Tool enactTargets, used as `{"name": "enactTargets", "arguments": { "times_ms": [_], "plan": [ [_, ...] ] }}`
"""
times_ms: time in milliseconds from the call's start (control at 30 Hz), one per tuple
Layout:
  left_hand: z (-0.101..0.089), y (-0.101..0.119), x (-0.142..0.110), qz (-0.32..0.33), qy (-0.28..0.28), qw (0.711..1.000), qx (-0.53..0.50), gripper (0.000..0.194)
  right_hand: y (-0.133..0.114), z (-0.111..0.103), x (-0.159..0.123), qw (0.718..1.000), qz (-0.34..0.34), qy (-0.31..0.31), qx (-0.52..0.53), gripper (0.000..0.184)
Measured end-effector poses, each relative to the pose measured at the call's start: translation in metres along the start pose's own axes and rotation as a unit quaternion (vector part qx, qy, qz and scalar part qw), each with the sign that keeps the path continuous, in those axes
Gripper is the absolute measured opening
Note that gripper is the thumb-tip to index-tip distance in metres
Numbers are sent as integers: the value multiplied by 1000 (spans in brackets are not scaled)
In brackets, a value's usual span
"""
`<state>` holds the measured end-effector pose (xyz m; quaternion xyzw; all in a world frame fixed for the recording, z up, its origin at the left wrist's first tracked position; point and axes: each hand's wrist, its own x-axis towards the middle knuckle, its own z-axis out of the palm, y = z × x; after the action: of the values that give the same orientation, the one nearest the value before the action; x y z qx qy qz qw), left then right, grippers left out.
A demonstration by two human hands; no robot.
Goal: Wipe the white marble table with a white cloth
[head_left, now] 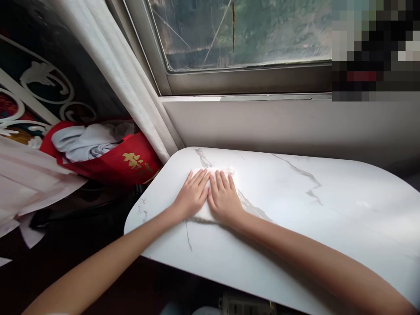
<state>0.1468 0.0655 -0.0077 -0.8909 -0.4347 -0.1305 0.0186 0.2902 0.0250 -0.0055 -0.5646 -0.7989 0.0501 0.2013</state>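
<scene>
Toward the left end of the white table (288, 203), a person's left hand (193, 194) lay flat and open, its fingers angled at the far edge. The cloth (202, 213), also white, was under it, pressed to the top between the rounded far-left corner and the near edge. Just right of it, the right hand (225, 197) rested on the same cloth, palm down and open; neither hand was curled round anything.

From where I stood, the work seemed under way rather than finished: the cloth was laid out and held down by both hands, and lifting it away was, I judged, a step not yet done. How much of the top it had passed over I could not tell; the right end lay well apart from both hands.

Counting from the left, I made out one pale hanging fabric (33, 179), one red bag (98, 168) beside the table's left edge, and in it some light-coloured clothes (88, 140), too bunched to number. Then came one curtain (121, 78), two hands, one cloth, one table and, beyond its far edge, one window (249, 35).
</scene>
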Motion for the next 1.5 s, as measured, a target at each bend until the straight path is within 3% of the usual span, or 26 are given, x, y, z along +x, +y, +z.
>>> {"name": "enactTargets", "arguments": {
  "times_ms": [200,333,400,500,667,767,933,1067,1233,1367,1500],
  "plan": [
    [-16,78,-81,27,12,999,-17,69,-9,-42,-100,989,-70,-87,94,59],
    [-20,94,-90,49,-3,998,-38,73,-2,-61,-124,976,-38,-146,156,65],
    [-17,93,-78,50,-5,998,-41,70,6,-61,-118,975,-6,-152,159,64],
    [-4,82,-41,41,1,998,-37,61,24,-51,-89,985,37,-112,123,59],
    [22,59,59,11,-13,1000,-14,49,74,-32,-12,996,90,5,10,56],
    [35,52,120,-4,-23,1000,-6,49,112,-30,28,993,101,33,-41,53],
    [50,51,182,11,-19,1000,-15,48,156,-34,57,986,133,68,-76,50],
    [55,54,193,3,-18,1000,-14,47,166,-35,60,985,132,84,-76,48],
    [53,60,183,-9,-13,1000,-4,48,164,-35,53,985,127,85,-80,48],
    [50,76,163,-31,2,999,8,47,159,-39,36,989,106,62,-83,49],
    [42,103,124,-42,20,999,15,47,145,-46,-3,993,68,39,-88,50]
  ]
}}
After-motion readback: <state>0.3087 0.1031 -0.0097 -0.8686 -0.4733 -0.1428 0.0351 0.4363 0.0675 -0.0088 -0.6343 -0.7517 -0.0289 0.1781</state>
